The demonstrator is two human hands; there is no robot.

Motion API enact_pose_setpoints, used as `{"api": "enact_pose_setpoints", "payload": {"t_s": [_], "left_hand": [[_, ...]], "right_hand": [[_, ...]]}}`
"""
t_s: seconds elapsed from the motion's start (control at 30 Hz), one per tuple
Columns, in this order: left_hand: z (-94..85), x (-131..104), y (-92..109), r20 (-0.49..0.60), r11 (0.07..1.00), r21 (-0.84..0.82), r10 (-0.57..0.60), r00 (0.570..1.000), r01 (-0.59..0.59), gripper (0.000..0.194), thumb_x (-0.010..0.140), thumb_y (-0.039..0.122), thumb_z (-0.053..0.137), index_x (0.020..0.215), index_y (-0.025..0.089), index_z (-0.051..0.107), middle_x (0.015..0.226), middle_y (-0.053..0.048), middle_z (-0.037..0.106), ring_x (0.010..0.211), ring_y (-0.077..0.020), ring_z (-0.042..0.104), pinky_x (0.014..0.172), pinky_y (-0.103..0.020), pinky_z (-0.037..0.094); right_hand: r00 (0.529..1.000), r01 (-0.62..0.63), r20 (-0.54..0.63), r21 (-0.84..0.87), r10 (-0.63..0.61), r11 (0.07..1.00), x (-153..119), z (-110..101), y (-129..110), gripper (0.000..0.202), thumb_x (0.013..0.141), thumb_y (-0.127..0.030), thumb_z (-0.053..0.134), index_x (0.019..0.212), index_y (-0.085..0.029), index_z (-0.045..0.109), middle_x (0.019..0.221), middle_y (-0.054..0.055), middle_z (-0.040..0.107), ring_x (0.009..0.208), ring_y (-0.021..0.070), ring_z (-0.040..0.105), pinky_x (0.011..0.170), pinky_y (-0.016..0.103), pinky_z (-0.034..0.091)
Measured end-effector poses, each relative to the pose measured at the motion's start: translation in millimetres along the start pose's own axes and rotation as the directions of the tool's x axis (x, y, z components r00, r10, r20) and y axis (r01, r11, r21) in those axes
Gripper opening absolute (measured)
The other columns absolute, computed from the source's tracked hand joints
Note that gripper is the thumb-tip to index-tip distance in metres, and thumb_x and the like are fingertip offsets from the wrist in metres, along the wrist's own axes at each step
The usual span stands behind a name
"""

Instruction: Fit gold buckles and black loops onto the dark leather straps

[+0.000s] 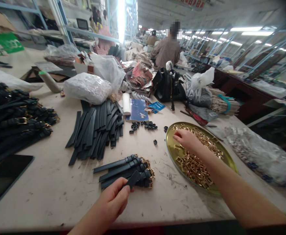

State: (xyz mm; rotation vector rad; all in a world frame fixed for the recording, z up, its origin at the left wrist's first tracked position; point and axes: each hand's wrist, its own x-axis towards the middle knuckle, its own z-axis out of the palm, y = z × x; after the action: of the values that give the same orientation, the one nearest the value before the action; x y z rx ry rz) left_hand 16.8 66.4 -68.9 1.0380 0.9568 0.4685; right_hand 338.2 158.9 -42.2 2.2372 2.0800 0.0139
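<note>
My left hand (115, 200) pinches a short dark leather strap (133, 180) between thumb and fingers. Just beyond it lies a small group of straps with gold buckles (123, 167), their buckle ends pointing right. Over a round gold tray (170, 153) reaches my right hand (185, 138), its fingers closed and bent down toward the metal pieces. Whether they grip a buckle is hidden. Many loose gold buckles (194, 168) fill the tray. Small black leather loops (150, 125) are scattered left of the tray. A pile of dark plain straps (96, 127) lies at centre left.
Many finished-looking buckled straps (18, 120) are heaped at the left, near a dark flat tablet-like panel (7, 178). Behind are a plastic bag (87, 86), a blue booklet (137, 110) and a black bag (168, 86). A clear bag (262, 153) lies right. A person (167, 49) sits beyond.
</note>
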Motion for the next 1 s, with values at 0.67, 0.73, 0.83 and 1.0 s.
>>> {"api": "enact_pose_setpoints", "payload": {"t_s": [0.67,0.73,0.83,1.0], "left_hand": [[37.4,-70.5,-7.9,-0.012,0.987,0.053,0.153,0.988,-0.152,0.029,0.077,0.044,0.042,0.083,0.016,0.043,0.040,0.011,0.032,0.033,-0.0047,0.024,0.035,-0.018,0.015],[41.1,-69.7,-11.0,-0.062,0.979,-0.020,0.200,0.978,-0.202,0.034,0.077,0.050,0.044,0.084,0.016,0.043,0.042,0.011,0.033,0.036,-0.0045,0.024,0.036,-0.018,0.016],[45.9,-65.5,-13.9,-0.092,0.959,-0.146,0.233,0.968,-0.244,0.037,0.076,0.053,0.049,0.079,0.017,0.041,0.045,0.011,0.031,0.038,-0.0041,0.022,0.038,-0.018,0.017],[35.7,-63.1,-16.9,-0.170,0.967,0.055,0.254,0.952,-0.248,0.026,0.078,0.042,0.049,0.079,0.016,0.047,0.053,0.008,0.037,0.044,-0.0060,0.030,0.043,-0.020,0.024]], "right_hand": [[0.986,0.063,-0.161,0.174,-0.034,0.983,-97.6,-5.3,-47.9,0.031,0.081,-0.014,0.042,0.110,-0.011,0.050,0.091,0.011,0.062,0.080,0.0173,0.058,0.071,0.028,0.043],[0.977,0.187,-0.193,0.538,-0.096,0.822,-126.5,-10.1,-81.2,0.031,0.082,-0.022,0.042,0.112,-0.014,0.046,0.076,0.003,0.059,0.065,0.0134,0.055,0.060,0.025,0.044],[0.983,0.125,-0.094,0.972,-0.160,0.200,-169.1,-6.1,-135.2,0.030,0.078,-0.034,0.050,0.104,-0.019,0.047,0.063,-0.004,0.048,0.055,0.0114,0.051,0.052,0.025,0.043],[0.967,-0.183,0.143,0.967,-0.213,-0.180,-203.2,8.3,-176.4,0.037,0.072,-0.037,0.061,0.102,-0.019,0.052,0.070,-0.002,0.056,0.061,0.0101,0.053,0.061,0.027,0.043]]}}
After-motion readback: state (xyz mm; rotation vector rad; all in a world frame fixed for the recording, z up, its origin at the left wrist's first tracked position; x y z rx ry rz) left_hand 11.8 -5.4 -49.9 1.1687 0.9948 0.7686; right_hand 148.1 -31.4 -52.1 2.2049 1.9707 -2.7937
